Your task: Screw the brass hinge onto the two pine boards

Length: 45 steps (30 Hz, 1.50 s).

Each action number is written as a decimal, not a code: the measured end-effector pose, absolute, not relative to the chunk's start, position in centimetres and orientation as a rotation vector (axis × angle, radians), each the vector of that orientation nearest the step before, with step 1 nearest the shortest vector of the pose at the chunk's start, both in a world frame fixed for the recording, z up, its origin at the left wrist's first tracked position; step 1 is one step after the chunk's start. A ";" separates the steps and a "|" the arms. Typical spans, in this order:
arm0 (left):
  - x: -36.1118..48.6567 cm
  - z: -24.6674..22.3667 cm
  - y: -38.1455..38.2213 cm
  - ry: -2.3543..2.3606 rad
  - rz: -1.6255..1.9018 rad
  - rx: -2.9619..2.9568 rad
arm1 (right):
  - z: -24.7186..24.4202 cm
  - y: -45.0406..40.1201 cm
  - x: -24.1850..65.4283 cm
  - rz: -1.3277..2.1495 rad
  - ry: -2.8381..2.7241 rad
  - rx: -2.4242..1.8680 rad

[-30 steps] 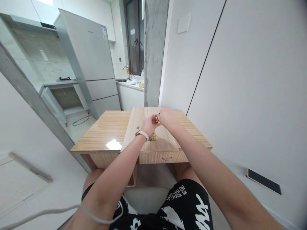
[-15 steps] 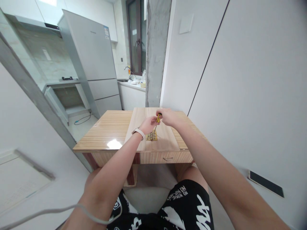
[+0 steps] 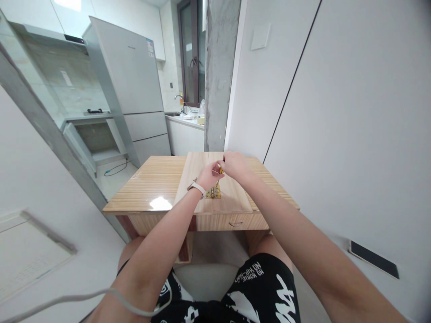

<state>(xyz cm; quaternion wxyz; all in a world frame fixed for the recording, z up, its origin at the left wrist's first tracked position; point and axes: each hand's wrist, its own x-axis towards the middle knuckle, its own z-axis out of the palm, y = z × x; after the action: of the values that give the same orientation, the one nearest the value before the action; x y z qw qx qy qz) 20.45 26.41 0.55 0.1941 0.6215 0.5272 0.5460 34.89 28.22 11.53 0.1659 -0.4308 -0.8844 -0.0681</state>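
Observation:
A yellow-handled screwdriver (image 3: 221, 170) stands tilted over a brass-coloured hinge (image 3: 213, 193), its shaft running down to the hinge's right side. My right hand (image 3: 235, 164) is closed over the top of the handle and hides most of it. From the left, the fingers of my left hand (image 3: 209, 175) are closed around the lower handle. The hinge lies flat across the seam of two pale wooden boards (image 3: 234, 197). Whether the screwdriver's tip sits in a screw is too small to tell.
Beneath the boards is a glossy wooden table (image 3: 148, 184) with a drawer (image 3: 249, 220) in front. A white wall (image 3: 336, 134) rises close on the right. A pale cable (image 3: 81, 295) crosses near my left arm. A fridge (image 3: 128, 72) stands beyond.
My right hand has turned over the screwdriver's handle, covering more of it. My left hand has stayed almost where it was, and the hinge and boards have not moved.

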 end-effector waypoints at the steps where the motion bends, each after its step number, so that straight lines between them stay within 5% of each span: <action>1: 20.6 0.6 26.3 1.512 1.527 1.741 | 11.5 28.1 34.8 -0.194 -2.511 -1.232; 29: 19.9 0.2 26.4 1.169 1.475 1.604 | 11.9 29.3 36.4 0.136 -2.688 -0.847; 45: 21.1 0.5 26.6 1.610 1.542 1.805 | 11.3 27.5 33.9 -0.140 -2.430 -1.352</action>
<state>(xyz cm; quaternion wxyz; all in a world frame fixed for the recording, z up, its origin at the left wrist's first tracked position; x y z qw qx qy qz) 21.08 26.58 0.48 0.1365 0.6234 0.5561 0.5325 33.92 27.55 11.34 0.1775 -0.4779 -0.8589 -0.0494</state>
